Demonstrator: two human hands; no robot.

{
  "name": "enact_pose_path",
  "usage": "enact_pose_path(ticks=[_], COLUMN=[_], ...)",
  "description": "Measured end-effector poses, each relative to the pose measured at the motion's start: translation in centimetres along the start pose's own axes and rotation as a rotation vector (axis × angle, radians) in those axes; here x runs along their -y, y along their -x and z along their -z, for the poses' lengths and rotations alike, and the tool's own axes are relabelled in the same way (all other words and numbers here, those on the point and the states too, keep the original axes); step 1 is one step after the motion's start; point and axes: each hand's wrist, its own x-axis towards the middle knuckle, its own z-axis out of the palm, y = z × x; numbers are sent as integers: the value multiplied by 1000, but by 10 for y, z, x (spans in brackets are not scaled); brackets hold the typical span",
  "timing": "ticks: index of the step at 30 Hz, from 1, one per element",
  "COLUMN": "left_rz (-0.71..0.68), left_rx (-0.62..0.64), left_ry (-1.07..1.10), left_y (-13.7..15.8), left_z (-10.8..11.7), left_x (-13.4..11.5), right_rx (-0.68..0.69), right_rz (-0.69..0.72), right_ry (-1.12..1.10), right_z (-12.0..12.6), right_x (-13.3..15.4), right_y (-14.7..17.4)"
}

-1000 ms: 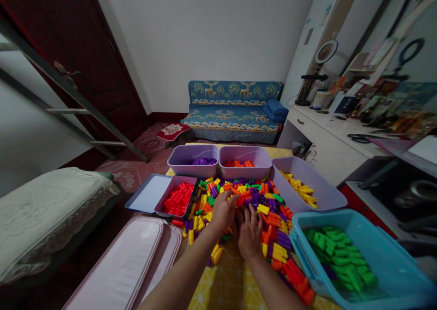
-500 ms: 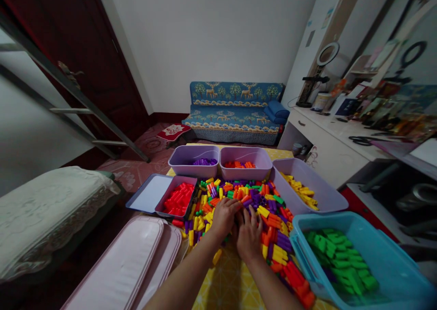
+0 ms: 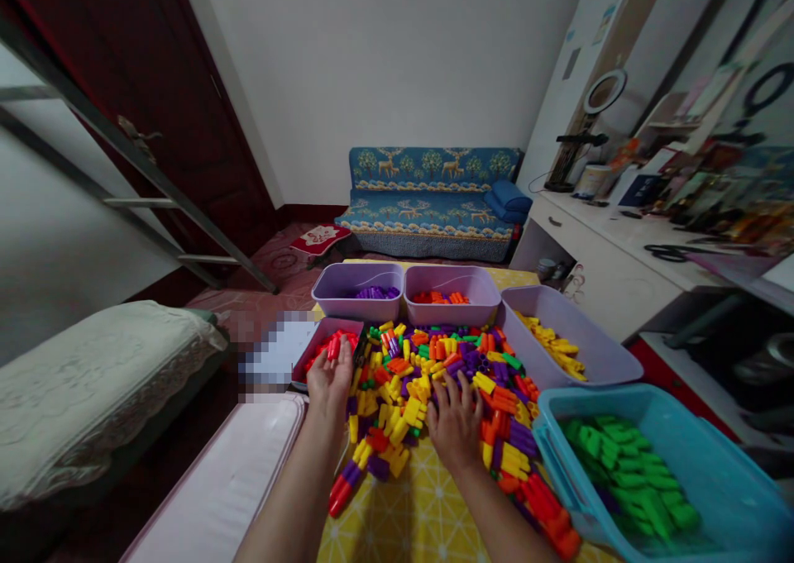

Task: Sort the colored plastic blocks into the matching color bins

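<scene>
My left hand [image 3: 331,377] is turned partly palm up over the near side of a small box [image 3: 318,337] of red plastic building pieces. A red building piece [image 3: 333,348] lies against its curled fingers. On the mixed heap of building pieces [image 3: 397,369], my right hand [image 3: 457,414] rests palm down with its fingers spread. Yellow, orange and purple pieces surround those fingertips, and nothing shows in its grasp. Several joined red and purple pieces [image 3: 347,484] lie at the heap's near left edge.
Lilac bins hold purple pieces [image 3: 377,293], orange pieces [image 3: 440,298] and yellow pieces [image 3: 552,344]. A blue tub [image 3: 713,464] with green pieces stands at the right. A pink lid [image 3: 229,472] lies at the left of the yellow tablecloth [image 3: 428,513].
My hands were together on the heap; the left has moved left to the red box with a red piece. Pieces have spread toward the near left. The right hand stays on the heap.
</scene>
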Motion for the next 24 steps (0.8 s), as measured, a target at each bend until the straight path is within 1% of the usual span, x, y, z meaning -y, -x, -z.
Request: enact_pose_path(ticks=[2, 4, 5, 7, 8, 9, 11, 12, 15, 16, 18, 20, 21, 22, 24], left_rz=[12, 24, 28, 18, 3, -20, -109, -180, -474, -550, -652, -732, -773, -807, -835], left_rx=[-39, -71, -79, -76, -61, -32, 75, 146, 345, 399, 477, 502, 496, 481, 449], left_ry=[126, 250, 278, 235, 169, 69, -233, -426, -988, -1142, -1399, -1577, -1626, -1646, -1617], left_y=[1, 3, 4, 5, 5, 5, 3, 2, -2, -3, -3, -1, 0, 2, 6], left_z=[0, -2, -2, -3, -2, -2, 1, 3, 11, 13, 18, 21, 23, 24, 25], left_x=[-8, -10, -9, -3, 3, 10, 27, 37, 67, 76, 91, 101, 104, 105, 106], right_rx=[-1, -3, -3, -2, -1, 0, 3, 5, 8, 10, 11, 8, 5, 1, -4], right_rz=[4, 11, 11, 8, 5, 3, -2, -4, 0, 4, 9, 9, 8, 9, 12], right_ry=[3, 8, 10, 11, 8, 3, -5, -8, -2, 3, 10, 10, 8, 7, 4], right_z=[0, 0, 0, -1, -1, -1, -1, -1, 0, 1, 0, 0, -1, -2, -3], right_x=[0, -1, -1, -1, -1, -1, -1, -1, -1, -1, -1, -1, -1, -1, -2], right_y=[0, 0, 1, 1, 0, 0, 0, 0, 0, -1, -1, 0, 0, 0, 0])
